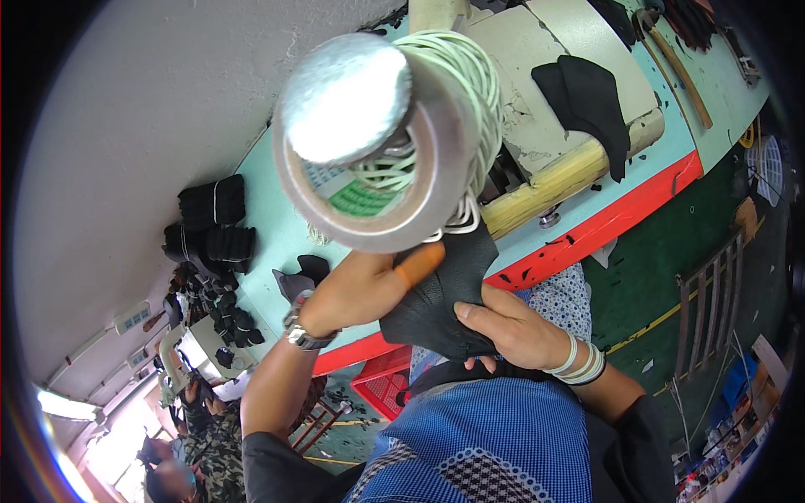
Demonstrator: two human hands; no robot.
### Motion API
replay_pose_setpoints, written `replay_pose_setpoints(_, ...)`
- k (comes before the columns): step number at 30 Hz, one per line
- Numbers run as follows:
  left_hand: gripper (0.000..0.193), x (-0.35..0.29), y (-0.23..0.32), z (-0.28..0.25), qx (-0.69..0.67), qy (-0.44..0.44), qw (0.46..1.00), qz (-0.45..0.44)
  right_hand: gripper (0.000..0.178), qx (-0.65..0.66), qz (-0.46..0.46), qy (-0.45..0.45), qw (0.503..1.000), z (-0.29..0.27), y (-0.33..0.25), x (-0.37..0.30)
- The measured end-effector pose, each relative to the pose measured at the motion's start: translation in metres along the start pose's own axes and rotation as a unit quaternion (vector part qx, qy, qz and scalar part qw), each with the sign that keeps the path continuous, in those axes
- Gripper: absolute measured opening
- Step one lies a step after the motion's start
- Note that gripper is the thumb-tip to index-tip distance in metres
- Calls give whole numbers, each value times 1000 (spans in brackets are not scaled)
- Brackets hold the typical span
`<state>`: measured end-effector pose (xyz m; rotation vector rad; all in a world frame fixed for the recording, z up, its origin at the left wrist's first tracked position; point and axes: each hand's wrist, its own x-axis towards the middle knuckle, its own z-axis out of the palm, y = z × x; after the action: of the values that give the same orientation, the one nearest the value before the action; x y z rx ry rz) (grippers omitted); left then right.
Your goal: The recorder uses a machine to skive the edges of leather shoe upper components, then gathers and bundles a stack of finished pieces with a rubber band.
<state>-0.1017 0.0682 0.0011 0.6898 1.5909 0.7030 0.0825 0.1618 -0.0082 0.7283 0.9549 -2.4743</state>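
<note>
Head camera view, checked from where I stand. Item under handling: one black piece (436, 303), sheet-like and creased, held just off the near-left end of the yellow-wrapped bar (549, 189), on the person's side of it. Whether the two touch cannot be told.

Right hand (513, 331): fingers clamped on the near edge of the black piece, thumb above, fingertips showing beneath. Left hand (356, 295): one finger, orange-covered, lies on the upper face; the others are hidden, so I cannot tell whether they grip.

Step in hand, in my judgement: both hands steadying and positioning the black piece. Any move from here would call for a firm right pinch, the left keeping the surface flat, and care around the round metal housing (360, 235), left of the bar.

Also noted: dark cut pieces (587, 92) lie beyond the bar; black bundles (211, 204) rest on the tabletop (283, 247), well left of it.
</note>
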Motion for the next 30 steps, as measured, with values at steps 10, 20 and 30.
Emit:
replay_pose_setpoints(10,30,-6,3,-16,169,-16,985,13,33,62,-1,-29,998,12,-3,0)
replay_pose_setpoints(20,37,-3,-82,-22,30,37,997,-56,36,-13,-23,54,998,3,-6,-3)
replay_pose_setpoints(30,37,7,-49,-24,57,-27,992,-107,31,29,-35,72,996,17,-5,-10)
